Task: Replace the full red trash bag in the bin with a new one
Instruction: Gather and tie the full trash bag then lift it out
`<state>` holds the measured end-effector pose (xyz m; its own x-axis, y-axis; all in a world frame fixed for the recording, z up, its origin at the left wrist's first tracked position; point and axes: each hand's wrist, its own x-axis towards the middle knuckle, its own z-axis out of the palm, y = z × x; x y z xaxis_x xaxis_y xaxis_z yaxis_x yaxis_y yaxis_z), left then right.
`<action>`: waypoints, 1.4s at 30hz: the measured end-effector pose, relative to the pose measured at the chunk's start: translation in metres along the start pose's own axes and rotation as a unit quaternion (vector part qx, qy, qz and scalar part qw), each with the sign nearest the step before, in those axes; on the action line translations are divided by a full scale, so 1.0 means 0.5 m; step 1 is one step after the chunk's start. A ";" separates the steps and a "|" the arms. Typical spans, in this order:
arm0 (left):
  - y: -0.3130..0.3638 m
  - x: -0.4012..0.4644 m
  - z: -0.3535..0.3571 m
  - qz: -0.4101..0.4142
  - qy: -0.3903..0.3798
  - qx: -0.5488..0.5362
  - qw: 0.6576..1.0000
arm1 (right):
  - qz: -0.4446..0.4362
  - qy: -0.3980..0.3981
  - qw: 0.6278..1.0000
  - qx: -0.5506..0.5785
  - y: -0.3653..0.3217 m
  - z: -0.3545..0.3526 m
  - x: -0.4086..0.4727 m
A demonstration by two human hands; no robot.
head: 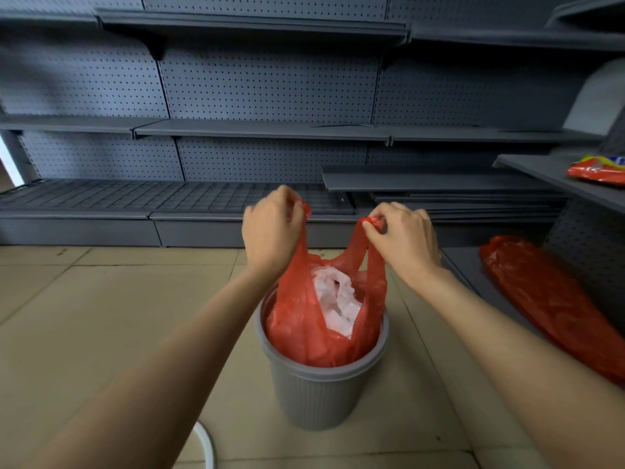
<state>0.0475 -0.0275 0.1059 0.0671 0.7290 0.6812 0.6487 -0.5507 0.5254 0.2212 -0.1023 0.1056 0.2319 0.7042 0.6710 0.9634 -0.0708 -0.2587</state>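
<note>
A grey ribbed bin (316,397) stands on the tiled floor in the middle. Inside it sits a full red trash bag (297,323) with white crumpled waste (336,301) showing at its mouth. My left hand (270,231) pinches the bag's left handle above the bin, and my right hand (404,236) pinches the right handle. Both handles are pulled up and apart. A second red bag (554,299) lies flat on a low dark shelf at the right.
Dark grey pegboard shelving (263,130) runs along the wall behind the bin. A shelf at the right carries a red and yellow packet (598,171). A white curved object (206,445) shows at the bottom edge, left of the bin.
</note>
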 end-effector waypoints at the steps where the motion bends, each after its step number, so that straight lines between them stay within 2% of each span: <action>1: 0.003 0.016 -0.007 0.011 0.017 0.009 1.000 | -0.004 0.019 1.000 0.007 -0.007 -0.005 0.007; 5: 0.011 0.044 -0.013 0.043 0.039 0.023 0.998 | -0.012 0.065 0.997 0.043 -0.033 -0.012 0.028; 10: 0.018 0.005 0.019 0.056 -0.016 0.044 0.997 | -0.015 0.034 0.999 0.034 -0.049 0.014 0.015; 15: 0.020 -0.039 0.037 0.012 -0.109 -0.081 0.991 | 0.005 -0.016 0.997 0.081 -0.038 0.032 -0.007; 18: 0.037 -0.042 0.033 -0.007 -0.124 -0.134 0.983 | 0.029 -0.030 0.993 0.112 -0.036 0.031 -0.005; 23: 0.028 -0.034 0.040 0.092 -0.072 -0.023 0.993 | 0.049 -0.046 0.989 0.134 -0.038 0.030 0.000; 26: 0.018 -0.042 0.051 0.161 -0.046 0.040 0.985 | 0.043 -0.052 0.989 0.135 -0.039 0.032 -0.003; 29: 0.016 -0.053 0.060 0.213 -0.058 0.066 0.973 | 0.039 -0.061 0.987 0.143 -0.040 0.038 -0.005; 35: 0.018 -0.067 0.069 0.159 -0.114 0.006 0.981 | 0.048 -0.084 0.979 0.178 -0.035 0.057 -0.016; 39: 0.015 -0.075 0.073 0.089 -0.130 -0.025 0.987 | 0.046 -0.137 0.963 0.230 -0.030 0.063 -0.026; 42: 0.009 -0.080 0.079 0.073 -0.136 -0.018 0.988 | 0.029 -0.175 0.953 0.247 -0.026 0.062 -0.034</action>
<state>0.0778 -0.0429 0.0609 0.3623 0.7199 0.5920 0.5900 -0.6688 0.4522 0.2007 -0.0914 0.0757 0.1402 0.9077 0.3955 0.7499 0.1635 -0.6410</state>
